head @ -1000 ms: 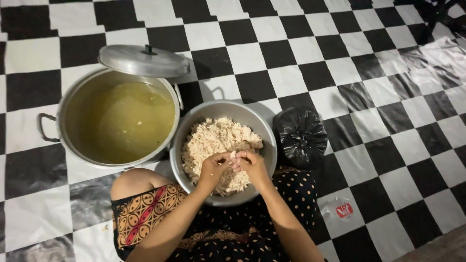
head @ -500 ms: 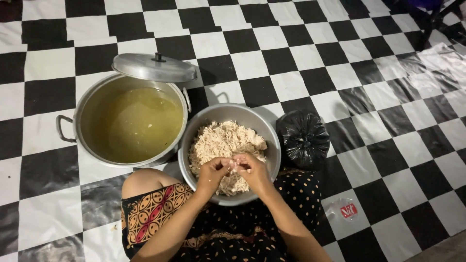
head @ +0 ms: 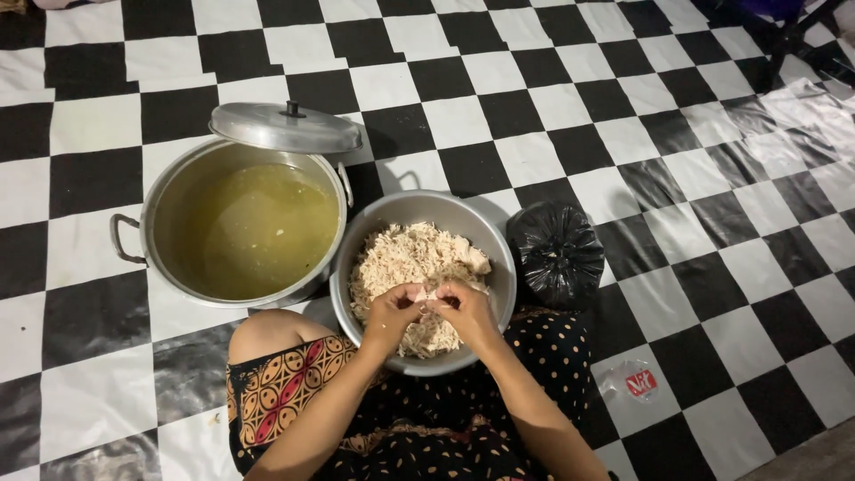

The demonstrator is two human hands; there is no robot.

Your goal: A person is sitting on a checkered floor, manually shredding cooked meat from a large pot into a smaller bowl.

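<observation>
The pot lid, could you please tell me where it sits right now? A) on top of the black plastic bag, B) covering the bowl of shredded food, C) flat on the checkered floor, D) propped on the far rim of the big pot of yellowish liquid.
D: the pot lid rests tilted on the far rim of the big pot, leaving the yellowish liquid uncovered.
</observation>
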